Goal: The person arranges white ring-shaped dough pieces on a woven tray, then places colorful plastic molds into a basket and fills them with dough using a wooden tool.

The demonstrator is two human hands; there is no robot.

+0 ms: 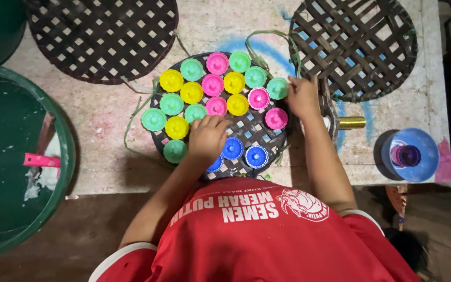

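On the round woven tray (267,140) at the middle of the table (105,112), small coloured moulds are being set out in rows. The left hand (206,137), fingers curled, rests over a blue mould (232,148); the right hand (302,95) touches the tray's edge by a green mould (277,88), its grip unclear. Judging by the bare weave, the next mould belongs beside the blue ones.

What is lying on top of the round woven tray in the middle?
On the woven tray stand small fluted cups: green, yellow, pink and blue. The left hand covers part of one blue cup; the right hand rests at the tray's edge.
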